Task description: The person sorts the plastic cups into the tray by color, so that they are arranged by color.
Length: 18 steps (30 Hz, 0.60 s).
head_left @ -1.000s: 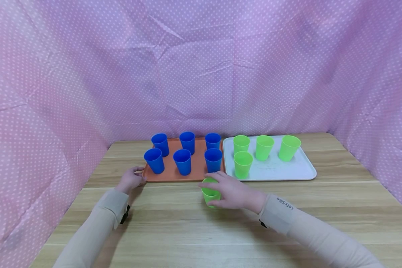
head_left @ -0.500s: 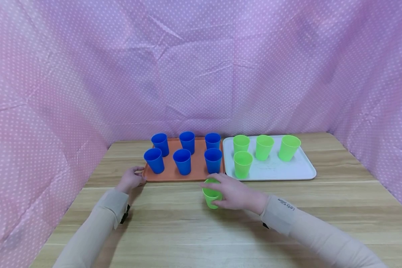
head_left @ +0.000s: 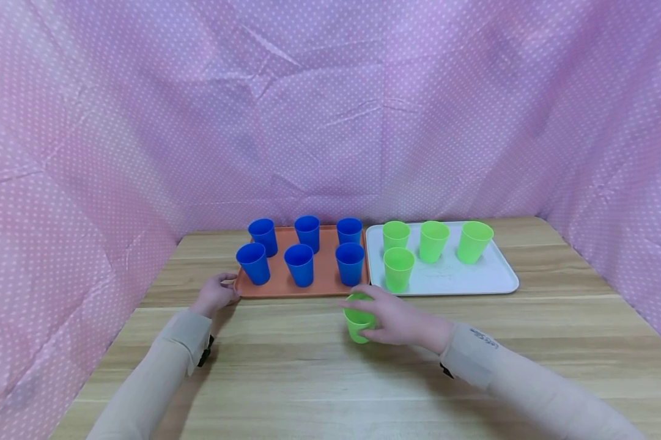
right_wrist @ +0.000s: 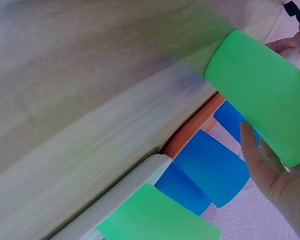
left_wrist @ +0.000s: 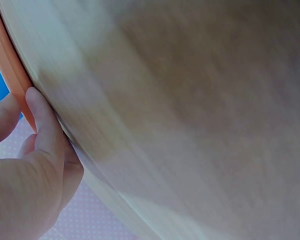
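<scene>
My right hand (head_left: 393, 316) grips a green plastic cup (head_left: 359, 333) from its right side, with fingers and thumb around it. The cup is upright, close over the wooden table in front of the trays. In the right wrist view, the same green cup (right_wrist: 262, 95) has fingers (right_wrist: 270, 172) along its side. My left hand (head_left: 216, 296) is at the front left corner of the orange tray (head_left: 277, 284). From the left wrist, the tray's rim (left_wrist: 12, 60) shows pinched between thumb and fingers (left_wrist: 45, 120). Several blue cups (head_left: 299, 266) stand upright in two rows on that tray.
A white tray (head_left: 462, 282) adjoins the orange one on the right. Several green cups stand on it, three along the back and one front-left green cup (head_left: 398, 272). Behind the table (head_left: 286, 379) hangs a pink dotted cloth (head_left: 330, 122).
My right hand has moved a little to the right with the green cup, toward the front of the white tray. The left hand and the other cups keep their places.
</scene>
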Each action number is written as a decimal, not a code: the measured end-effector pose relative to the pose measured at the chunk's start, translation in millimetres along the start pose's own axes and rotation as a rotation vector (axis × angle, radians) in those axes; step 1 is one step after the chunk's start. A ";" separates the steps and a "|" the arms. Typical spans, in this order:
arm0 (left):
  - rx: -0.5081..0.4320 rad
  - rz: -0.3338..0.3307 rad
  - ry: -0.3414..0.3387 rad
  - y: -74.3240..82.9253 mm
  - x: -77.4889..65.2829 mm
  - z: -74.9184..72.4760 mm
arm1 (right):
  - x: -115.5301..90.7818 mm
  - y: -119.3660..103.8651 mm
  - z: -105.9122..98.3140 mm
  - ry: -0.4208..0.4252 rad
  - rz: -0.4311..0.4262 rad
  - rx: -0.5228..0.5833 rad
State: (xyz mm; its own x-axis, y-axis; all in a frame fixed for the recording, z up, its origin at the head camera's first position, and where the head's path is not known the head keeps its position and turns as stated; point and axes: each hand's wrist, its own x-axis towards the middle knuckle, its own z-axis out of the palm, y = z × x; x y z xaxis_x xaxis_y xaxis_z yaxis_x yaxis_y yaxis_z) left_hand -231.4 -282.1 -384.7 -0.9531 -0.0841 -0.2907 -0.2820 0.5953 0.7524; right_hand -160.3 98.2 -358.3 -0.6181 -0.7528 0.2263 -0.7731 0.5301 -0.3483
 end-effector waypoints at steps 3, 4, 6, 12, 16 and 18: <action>0.006 -0.004 0.000 -0.1 0.8 0.2 | -3.6 0.6 -0.8 0.005 0.000 0.014; 0.009 -0.006 0.000 -0.4 1.2 0.3 | -4.8 0.4 -1.3 0.007 0.000 0.021; 0.014 -0.008 -0.001 -0.7 1.7 0.5 | -6.9 0.0 -2.6 0.014 -0.007 0.021; 0.008 -0.015 0.001 -2.0 2.2 0.7 | -14.5 0.7 -5.6 0.035 -0.017 0.020; 0.012 -0.009 0.004 -1.7 1.7 0.4 | -20.8 3.3 -6.8 0.042 -0.003 0.024; 0.012 -0.011 0.003 -1.5 1.7 0.3 | -24.2 5.0 -7.2 0.043 0.009 0.030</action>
State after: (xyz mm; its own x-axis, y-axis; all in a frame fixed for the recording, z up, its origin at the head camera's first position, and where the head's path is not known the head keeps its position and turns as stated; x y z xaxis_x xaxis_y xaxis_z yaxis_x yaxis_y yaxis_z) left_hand -232.6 -282.9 -386.5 -0.9504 -0.0932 -0.2968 -0.2909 0.6040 0.7420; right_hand -150.3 121.9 -358.9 -0.6307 -0.7306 0.2616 -0.7635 0.5241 -0.3773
